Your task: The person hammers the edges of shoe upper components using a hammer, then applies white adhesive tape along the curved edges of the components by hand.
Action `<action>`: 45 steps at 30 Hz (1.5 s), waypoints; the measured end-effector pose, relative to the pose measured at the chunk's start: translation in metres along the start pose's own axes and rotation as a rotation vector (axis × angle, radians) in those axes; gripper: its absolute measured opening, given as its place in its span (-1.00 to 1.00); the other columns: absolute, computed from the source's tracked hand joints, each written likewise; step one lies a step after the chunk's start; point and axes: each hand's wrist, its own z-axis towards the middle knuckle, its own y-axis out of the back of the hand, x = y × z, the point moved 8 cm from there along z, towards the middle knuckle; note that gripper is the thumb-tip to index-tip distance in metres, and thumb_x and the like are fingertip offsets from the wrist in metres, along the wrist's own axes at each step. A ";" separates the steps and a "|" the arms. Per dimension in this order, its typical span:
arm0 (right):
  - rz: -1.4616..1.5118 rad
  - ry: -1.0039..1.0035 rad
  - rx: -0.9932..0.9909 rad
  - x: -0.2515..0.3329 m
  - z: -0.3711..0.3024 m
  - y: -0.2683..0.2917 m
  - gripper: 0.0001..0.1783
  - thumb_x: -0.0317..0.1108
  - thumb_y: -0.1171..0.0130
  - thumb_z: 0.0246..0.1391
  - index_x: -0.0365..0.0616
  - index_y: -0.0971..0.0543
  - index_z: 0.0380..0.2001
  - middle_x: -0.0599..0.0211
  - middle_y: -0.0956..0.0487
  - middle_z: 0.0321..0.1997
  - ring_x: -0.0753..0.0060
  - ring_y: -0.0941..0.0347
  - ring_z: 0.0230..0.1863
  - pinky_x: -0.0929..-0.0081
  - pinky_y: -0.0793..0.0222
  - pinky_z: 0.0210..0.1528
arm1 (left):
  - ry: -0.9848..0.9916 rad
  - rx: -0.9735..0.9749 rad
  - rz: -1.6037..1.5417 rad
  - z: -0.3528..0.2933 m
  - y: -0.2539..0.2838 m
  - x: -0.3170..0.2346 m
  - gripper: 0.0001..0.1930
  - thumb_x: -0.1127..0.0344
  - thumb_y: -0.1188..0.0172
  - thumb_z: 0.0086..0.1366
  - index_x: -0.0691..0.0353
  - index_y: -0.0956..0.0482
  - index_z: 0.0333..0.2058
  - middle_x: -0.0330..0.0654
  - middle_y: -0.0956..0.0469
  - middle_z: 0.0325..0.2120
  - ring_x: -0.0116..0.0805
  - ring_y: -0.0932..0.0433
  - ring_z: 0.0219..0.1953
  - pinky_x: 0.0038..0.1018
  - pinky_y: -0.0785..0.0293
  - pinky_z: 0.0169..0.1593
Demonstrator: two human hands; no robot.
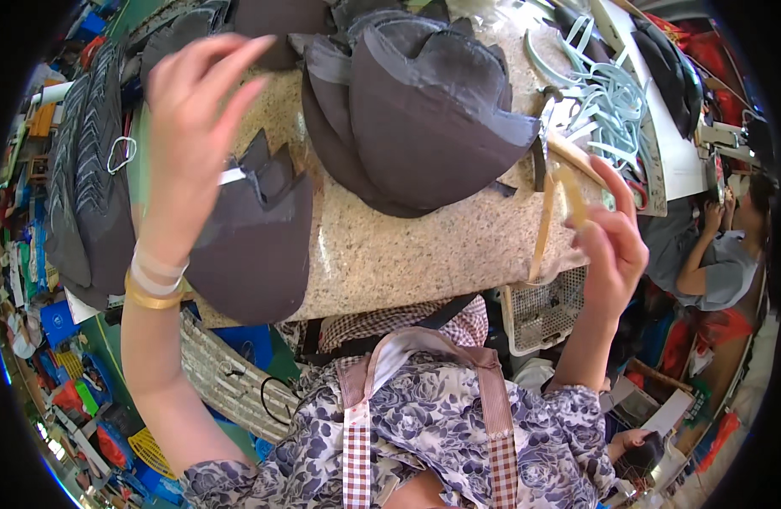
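Note:
My left hand (191, 119) is raised over the left of the table, slightly blurred, fingers stretched apart with nothing in them. Below it lies a dark brown curved piece (259, 246) with a notched top edge and a small white strip (231, 176) on it. More dark rounded pieces (433, 127) with greyish edges are stacked at the table's middle. At the right, my right hand (613, 242) pinches a translucent yellowish strip (571, 195) between thumb and fingers. Beside it, a narrow tan strip (541, 237) hangs down to the table's front edge.
Pale blue strips (611, 106) lie tangled at the back right, near a wooden-handled tool (577, 159). Overlapping dark pieces (89, 170) line the left side. Below the speckled tabletop (390, 254) sits a white plastic basket (543, 314). Another person (713, 254) sits at the far right.

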 end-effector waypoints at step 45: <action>-0.238 -0.060 0.718 -0.018 -0.029 -0.107 -0.78 -0.50 -0.25 -0.05 -0.27 -0.62 -0.25 0.21 -0.58 -0.43 0.33 -0.53 -0.46 0.47 -0.42 -0.41 | 0.292 0.564 -0.922 -0.078 -0.047 -0.083 -0.74 0.57 0.01 0.26 0.35 -0.47 -0.07 -0.03 -0.54 -0.25 -0.10 -0.53 -0.19 -0.39 -0.44 -0.09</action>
